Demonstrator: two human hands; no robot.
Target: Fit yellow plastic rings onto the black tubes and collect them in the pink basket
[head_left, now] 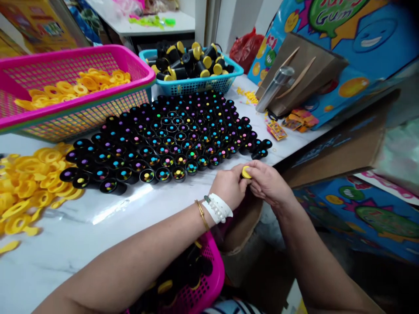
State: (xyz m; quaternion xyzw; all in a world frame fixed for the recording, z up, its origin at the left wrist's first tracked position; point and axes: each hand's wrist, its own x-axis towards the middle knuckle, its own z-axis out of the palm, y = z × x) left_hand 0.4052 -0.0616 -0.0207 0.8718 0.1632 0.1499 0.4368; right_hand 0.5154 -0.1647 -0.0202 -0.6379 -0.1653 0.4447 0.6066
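Round yellow plastic cap [246, 172] pinched in fingers [256, 170] of left hand [230, 185] and right hand [270, 183], near tabletop [140, 207] edge, glossy black cylindrical cups [176, 149] closely packed, marbled strip [170, 194] between cups and left forearm [131, 253]

Bench [163, 203]: white top, faint grey marbling, glossy; a bright streak of reflected light lies across its near left part. Second white table [186, 26] beyond, dark underneath. Pale wall [238, 26] behind, with a narrow brown upright strip [207, 22] beside it. Large blue printed carton [363, 83] fills upper right; yellow carton [46, 26] upper left. Low right side in shadow, floor hard to make out.
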